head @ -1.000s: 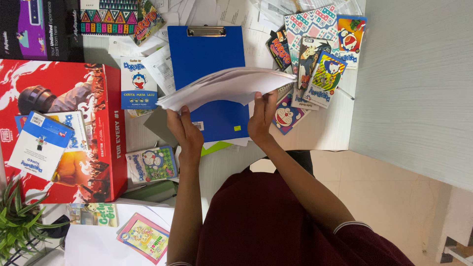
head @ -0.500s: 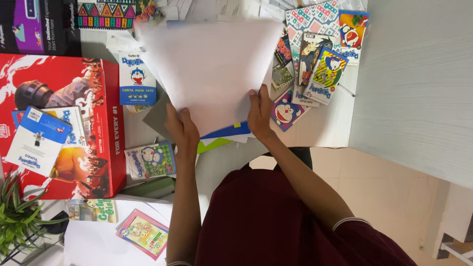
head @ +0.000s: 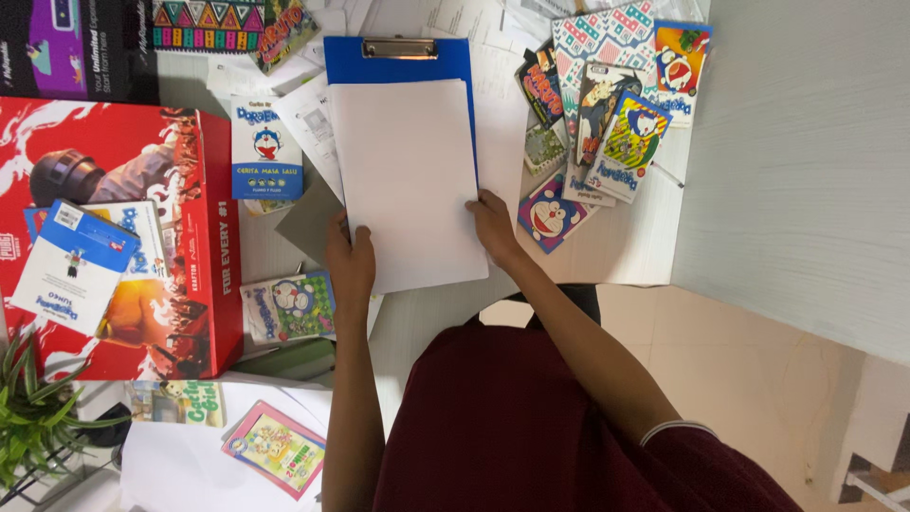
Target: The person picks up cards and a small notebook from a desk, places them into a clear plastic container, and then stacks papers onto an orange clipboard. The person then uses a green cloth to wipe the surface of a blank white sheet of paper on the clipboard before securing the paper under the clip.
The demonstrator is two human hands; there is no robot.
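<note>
Two hands pin one white paper stack [head: 408, 180] flat on a blue clipboard [head: 398, 63], whose metal clip [head: 399, 46] pokes out above the stack's top edge. Left hand [head: 351, 261] has its grip pressed on the stack's lower left corner, fingers together on the sheet. Right hand [head: 493, 226] rests on the right edge, fingers flat against the paper, not curled round anything. Clipboard sits mid tabletop [head: 635, 237] on loose printed sheets. Just right of it is a messy pile of comic books [head: 607, 104], overlapping each other. On the left stands a small blue booklet [head: 267, 150], then a big red box [head: 114, 237] with another blue booklet [head: 76, 265] on top. Green plant [head: 28, 417] at bottom left.
</note>
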